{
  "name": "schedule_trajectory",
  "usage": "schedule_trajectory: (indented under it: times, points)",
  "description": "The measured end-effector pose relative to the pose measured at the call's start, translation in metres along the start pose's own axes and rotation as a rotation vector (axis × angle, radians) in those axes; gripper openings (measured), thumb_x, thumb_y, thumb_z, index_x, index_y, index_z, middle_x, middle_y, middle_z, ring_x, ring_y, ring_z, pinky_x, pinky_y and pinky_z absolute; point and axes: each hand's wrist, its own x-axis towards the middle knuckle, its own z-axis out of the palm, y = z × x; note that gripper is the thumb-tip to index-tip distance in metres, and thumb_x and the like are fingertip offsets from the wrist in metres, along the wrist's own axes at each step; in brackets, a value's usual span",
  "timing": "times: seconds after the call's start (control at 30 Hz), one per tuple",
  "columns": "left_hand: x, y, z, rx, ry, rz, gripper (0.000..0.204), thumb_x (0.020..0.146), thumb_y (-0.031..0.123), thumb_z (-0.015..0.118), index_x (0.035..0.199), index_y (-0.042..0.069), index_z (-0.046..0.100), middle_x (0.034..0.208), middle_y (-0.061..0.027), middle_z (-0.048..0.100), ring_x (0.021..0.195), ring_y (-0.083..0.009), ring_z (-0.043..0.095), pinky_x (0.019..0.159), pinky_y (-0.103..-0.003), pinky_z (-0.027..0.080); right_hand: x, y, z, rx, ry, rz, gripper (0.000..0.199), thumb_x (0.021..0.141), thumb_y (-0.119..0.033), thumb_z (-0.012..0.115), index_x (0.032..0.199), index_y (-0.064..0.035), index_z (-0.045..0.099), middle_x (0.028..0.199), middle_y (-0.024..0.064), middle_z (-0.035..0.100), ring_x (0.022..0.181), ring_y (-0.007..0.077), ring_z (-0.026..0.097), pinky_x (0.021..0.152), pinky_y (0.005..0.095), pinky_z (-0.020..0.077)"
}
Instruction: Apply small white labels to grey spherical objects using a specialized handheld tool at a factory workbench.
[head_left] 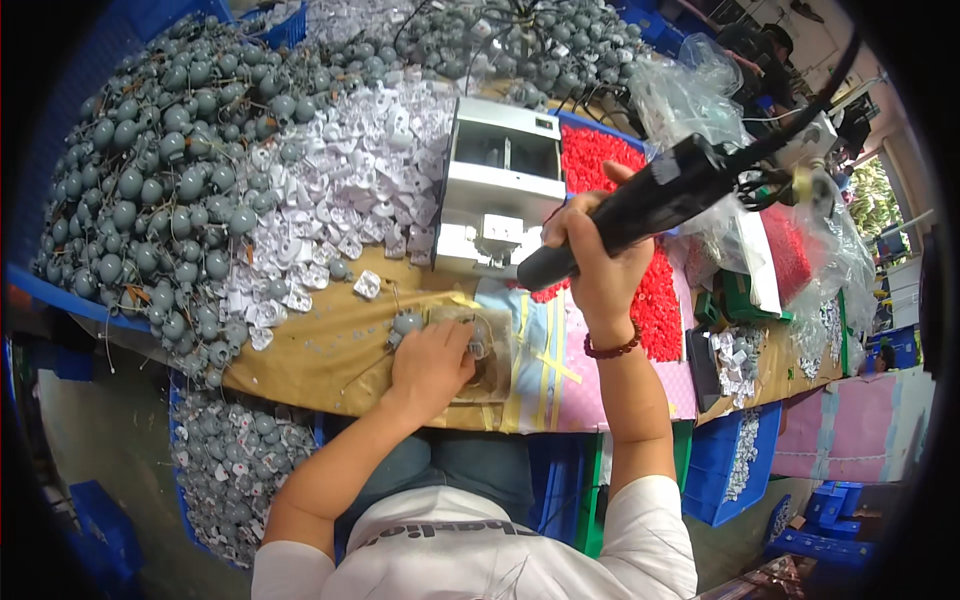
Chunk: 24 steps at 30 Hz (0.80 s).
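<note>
In my right hand (600, 255) is a black electric screwdriver (665, 195), raised above the table with its cable running to the upper right. The fingers wrap round its grip, and its thicker, dark end points down to the left. My left hand (430, 368) rests low at a brown, worn work pad (495, 390). Its fingers are bent over a small grey part (477, 345), partly hidden by the fingertips. Just beside the knuckles lies a grey round fitting (406, 322) with thin wires.
A white screw feeder (500, 190) stands beyond my hands. Grey round fittings (150, 180) and white plastic pieces (350, 160) are heaped at left. Red small parts (655, 310) fill a tray on the right. Blue bins (735, 470) stand below the table edge.
</note>
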Motion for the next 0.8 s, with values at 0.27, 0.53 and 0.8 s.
schedule_trajectory:
  times: [0.27,0.53,0.8]
  points:
    - [0.0,-0.002,0.006,0.009,0.0,-0.023,0.036,0.078,0.017,0.076,0.111,0.009,0.066,0.097,-0.0076,0.066,0.088,-0.0287,0.067,0.073,-0.042,0.05,0.043,0.023,0.033,-0.051,0.009,-0.007,0.042,0.092,0.005,0.066,0.129,0.0024,0.046,0.081,0.0056,0.064,0.066,0.0154,0.065,0.064,0.0304,0.0537]
    - [-0.002,-0.006,0.005,-0.031,0.017,-0.047,0.037,0.079,0.019,0.076,0.112,0.008,0.065,0.097,-0.009,0.064,0.084,-0.0325,0.066,0.072,-0.045,0.052,0.027,0.025,0.034,-0.117,-0.088,0.245,0.053,0.089,0.001,0.067,0.136,0.0063,0.044,0.081,0.0058,0.065,0.067,0.0149,0.065,0.063,0.0285,0.0526]
    - [-0.002,0.003,0.0,-0.009,-0.006,-0.085,0.033,0.081,0.015,0.069,0.113,0.011,0.064,0.094,-0.0059,0.064,0.083,-0.0275,0.066,0.068,-0.044,0.049,-0.05,0.005,0.025,-0.112,-0.196,0.28,0.065,0.086,0.01,0.062,0.145,0.0076,0.034,0.08,0.0088,0.064,0.067,0.0169,0.064,0.067,0.0318,0.0537]
